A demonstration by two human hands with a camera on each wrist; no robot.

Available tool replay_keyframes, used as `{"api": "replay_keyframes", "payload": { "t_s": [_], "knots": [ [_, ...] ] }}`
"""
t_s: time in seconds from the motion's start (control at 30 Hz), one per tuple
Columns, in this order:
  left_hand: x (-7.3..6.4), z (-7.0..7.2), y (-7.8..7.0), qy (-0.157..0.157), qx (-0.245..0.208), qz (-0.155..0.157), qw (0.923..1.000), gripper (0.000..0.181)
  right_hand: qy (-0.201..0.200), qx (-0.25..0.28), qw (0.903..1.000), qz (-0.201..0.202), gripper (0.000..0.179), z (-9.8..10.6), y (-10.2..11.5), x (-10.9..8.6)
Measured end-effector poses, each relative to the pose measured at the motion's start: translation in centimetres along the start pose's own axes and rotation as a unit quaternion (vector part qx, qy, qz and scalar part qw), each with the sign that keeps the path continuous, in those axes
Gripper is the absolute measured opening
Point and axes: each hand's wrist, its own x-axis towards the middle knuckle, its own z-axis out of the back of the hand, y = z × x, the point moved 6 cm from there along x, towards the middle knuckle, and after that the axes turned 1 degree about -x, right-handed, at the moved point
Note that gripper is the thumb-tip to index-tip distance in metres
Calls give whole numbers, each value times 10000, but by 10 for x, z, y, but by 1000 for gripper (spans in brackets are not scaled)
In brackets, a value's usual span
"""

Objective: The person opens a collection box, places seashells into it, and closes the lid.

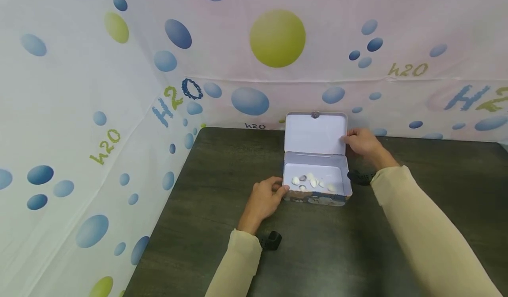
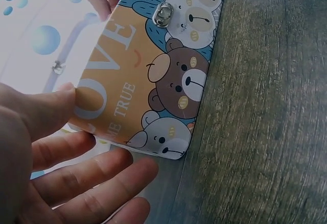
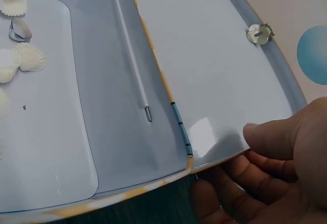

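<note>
A hinged tin box [image 1: 315, 199] with cartoon bears on its front stands on the table, lid raised. Several seashells [image 1: 313, 182] lie on its white floor; one in the right wrist view [image 3: 31, 58] is ribbed. My right hand [image 1: 364, 143] pinches the right edge of the lid [image 1: 315, 134], thumb on the inner face and fingers behind. At the box's front left corner, my left hand [image 1: 263, 202] holds on with thumb and index finger. Its other fingers [image 2: 102, 170] extend loosely beside the box in the left wrist view.
The dark wood-grain table [image 1: 222, 165] reaches back to a wall sheet [image 1: 222, 32] printed with bubbles, which also covers the left side. A metal clasp [image 3: 259, 34] sits on the lid's edge. Dark bands circle both wrists below light sleeves [image 1: 240, 257].
</note>
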Motion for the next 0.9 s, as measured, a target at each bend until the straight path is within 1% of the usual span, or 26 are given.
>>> {"api": "replay_keyframes", "payload": {
  "t_s": [0.27, 0.4, 0.6, 0.77, 0.9],
  "knots": [
    [2, 0, -1, 88, 42, 92, 9999, 42, -172, 119, 9992, 330, 41, 6, 6, -6],
    [3, 3, -2, 114, 135, 115, 9998, 42, -220, 152, 9988, 415, 40, 8, 5, -9],
    [5, 12, -5, 87, 126, 42, 9999, 44, -324, 133, 9978, 555, 37, 9, 5, -13],
    [12, 22, -6, 14, 39, 66, 10000, 45, -385, -18, 9971, 657, 34, 9, 6, -16],
    [18, 32, -7, -53, 39, 100, 9999, 46, -403, -42, 9969, 674, 37, 8, 5, -18]
  ]
}}
